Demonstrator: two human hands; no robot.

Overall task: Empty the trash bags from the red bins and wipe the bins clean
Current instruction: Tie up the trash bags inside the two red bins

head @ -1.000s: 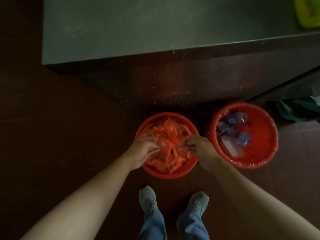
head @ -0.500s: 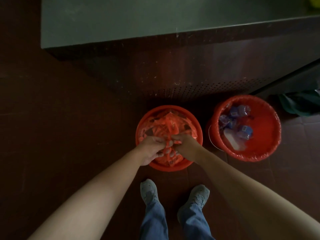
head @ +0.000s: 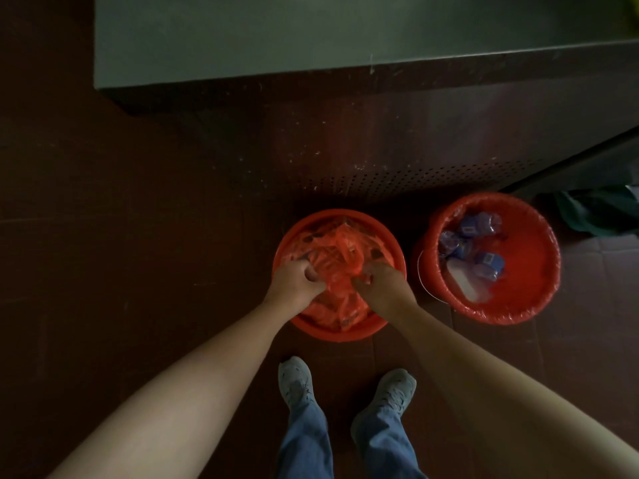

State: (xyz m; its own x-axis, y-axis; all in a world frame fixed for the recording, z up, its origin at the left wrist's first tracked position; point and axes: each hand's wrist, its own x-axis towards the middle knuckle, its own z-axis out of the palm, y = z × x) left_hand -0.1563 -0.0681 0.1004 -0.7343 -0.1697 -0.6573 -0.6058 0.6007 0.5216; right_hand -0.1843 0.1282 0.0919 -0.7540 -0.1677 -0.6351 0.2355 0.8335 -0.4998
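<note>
Scene: head view looking straight down, dim light, person stands over two red bins on the floor point(head: 138, 236).
Left hand point(head: 294, 285): fingers curled into the bunched orange plastic of the trash bag point(head: 340, 243), gripping it at the left side of the bin mouth.
Right hand point(head: 383, 288): fingers bent, pinching a fold of the same bag – close to the left hand but not touching it.
Trash bag: orange, crumpled and gathered toward the middle, still inside the near bin point(head: 339, 335), edges pulled in off the rim.
Near bin: round, red, upright, directly ahead of the shoes point(head: 295, 378).
Second bin point(head: 539, 257): red, upright, just right of the near bin, small gap between them.
Liner point(head: 501, 318): thin plastic folded over the second bin's rim, not gathered.
Contents: crushed bottles point(head: 487, 264) with blue labels plus a white piece point(head: 463, 283) – all on the left side of the second bin.
Table point(head: 311, 29): grey-green top across the upper frame; dark perforated panel point(head: 397, 181) below its edge, right behind both bins.
Green cloth point(head: 601, 209): heaped on the floor at far right, beyond the second bin.
Legs: jeans point(head: 304, 440), grey shoes, feet apart.
</note>
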